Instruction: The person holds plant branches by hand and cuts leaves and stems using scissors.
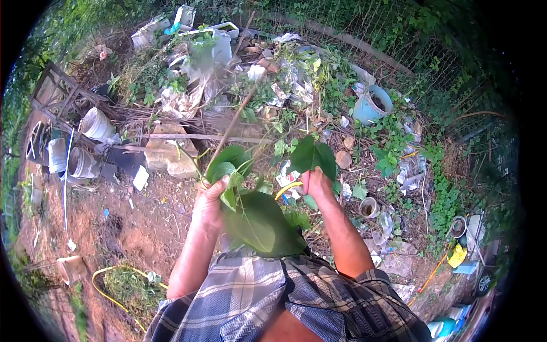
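Observation:
My left hand [211, 196] is closed round a green leafy stem [196, 162], thumb on top. Broad leaves hang from it, and one large leaf [259, 222] spreads in front of my shirt. To the right, my right hand [319, 185] is closed on a tool with a curved yellow handle [289, 188] and a reddish part at the fingers. Its working end is hidden, so I cannot tell its exact kind. Another dark green leaf [313, 155] stands just above my right fingers; whether they hold it is unclear.
A rubbish heap [256, 74] with plastic and sticks lies ahead. A light blue bucket [371, 106] stands at right, white buckets [97, 125] lie at left. A yellow hose [102, 290] curves at lower left; a wire fence [433, 62] runs behind.

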Available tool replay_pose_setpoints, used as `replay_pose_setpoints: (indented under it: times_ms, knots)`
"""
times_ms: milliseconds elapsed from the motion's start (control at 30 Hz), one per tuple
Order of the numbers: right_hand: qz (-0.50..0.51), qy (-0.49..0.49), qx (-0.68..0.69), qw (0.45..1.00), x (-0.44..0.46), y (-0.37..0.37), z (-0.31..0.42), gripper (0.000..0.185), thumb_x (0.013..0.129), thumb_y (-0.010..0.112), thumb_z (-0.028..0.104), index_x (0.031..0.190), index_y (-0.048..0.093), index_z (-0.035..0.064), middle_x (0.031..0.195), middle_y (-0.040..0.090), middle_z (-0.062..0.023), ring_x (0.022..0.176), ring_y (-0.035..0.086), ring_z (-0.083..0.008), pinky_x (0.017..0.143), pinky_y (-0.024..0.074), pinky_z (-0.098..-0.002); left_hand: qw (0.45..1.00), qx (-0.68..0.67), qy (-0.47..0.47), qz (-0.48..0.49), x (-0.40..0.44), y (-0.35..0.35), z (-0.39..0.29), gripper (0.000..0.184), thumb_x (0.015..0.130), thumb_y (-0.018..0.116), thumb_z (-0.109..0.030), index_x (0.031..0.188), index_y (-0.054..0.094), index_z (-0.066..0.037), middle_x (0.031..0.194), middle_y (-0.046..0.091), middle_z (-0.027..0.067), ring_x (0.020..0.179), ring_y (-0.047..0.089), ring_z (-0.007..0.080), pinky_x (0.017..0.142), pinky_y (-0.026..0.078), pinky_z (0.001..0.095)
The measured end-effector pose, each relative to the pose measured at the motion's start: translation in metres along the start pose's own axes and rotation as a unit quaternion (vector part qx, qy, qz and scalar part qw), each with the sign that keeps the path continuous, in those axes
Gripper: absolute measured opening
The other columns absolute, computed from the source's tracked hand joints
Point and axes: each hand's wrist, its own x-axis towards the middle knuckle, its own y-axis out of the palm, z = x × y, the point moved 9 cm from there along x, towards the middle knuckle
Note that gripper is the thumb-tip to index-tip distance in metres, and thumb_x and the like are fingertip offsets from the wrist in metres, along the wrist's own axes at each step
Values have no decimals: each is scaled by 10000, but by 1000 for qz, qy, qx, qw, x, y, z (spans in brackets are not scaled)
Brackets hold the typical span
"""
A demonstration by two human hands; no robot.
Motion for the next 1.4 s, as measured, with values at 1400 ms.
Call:
replay_pose_setpoints:
  times_ms: [1400]
  knots:
    - [127, 105, -315, 935, -85, 19, 118, 376, 809, 795, 337, 723, 597, 29, 576, 522, 5, 509, 487, -94, 479, 388, -288, 986, 129, 62, 85, -4, 21, 15, 157, 916, 660, -59, 1067, 690, -26, 889, 712, 29, 756, 663, 115, 687, 548, 277]
